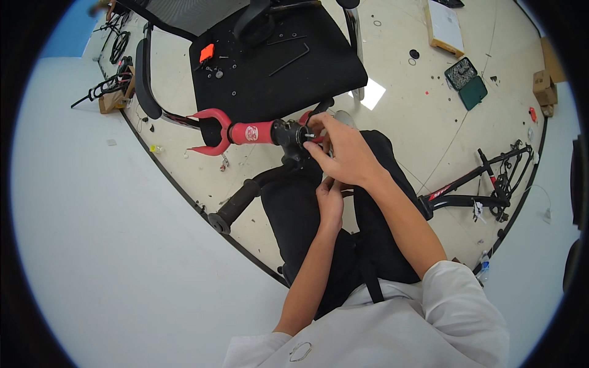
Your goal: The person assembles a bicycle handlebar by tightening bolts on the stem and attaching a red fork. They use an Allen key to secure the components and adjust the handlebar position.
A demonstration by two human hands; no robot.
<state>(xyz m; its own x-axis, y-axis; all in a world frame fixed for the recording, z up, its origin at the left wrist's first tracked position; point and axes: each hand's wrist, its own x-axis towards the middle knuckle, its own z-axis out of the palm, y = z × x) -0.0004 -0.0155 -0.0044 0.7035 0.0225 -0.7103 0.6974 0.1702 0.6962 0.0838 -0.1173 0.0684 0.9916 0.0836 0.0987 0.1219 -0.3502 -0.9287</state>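
Observation:
A red bicycle fork [251, 132] lies sideways across the front of a black office chair and my lap, its two legs pointing left. At its right end sits a black stem [289, 138] with a black handlebar attached, whose grip [238, 199] reaches down to the left. My right hand [346, 150] curls its thumb and fingers around the stem's end, beside a small silver bolt-like piece [310, 135]. What those fingers hold is partly hidden. Just below, my left hand [331, 199] is closed, its fingertips pressed together under the right hand; anything inside them is hidden.
On the chair seat [276, 80] lie hex keys [289, 59], an orange item [207, 52] and several small washers and bolts. A black bike frame [478, 187] rests on the floor at right. Farther off lies an open green case [466, 83] of small parts.

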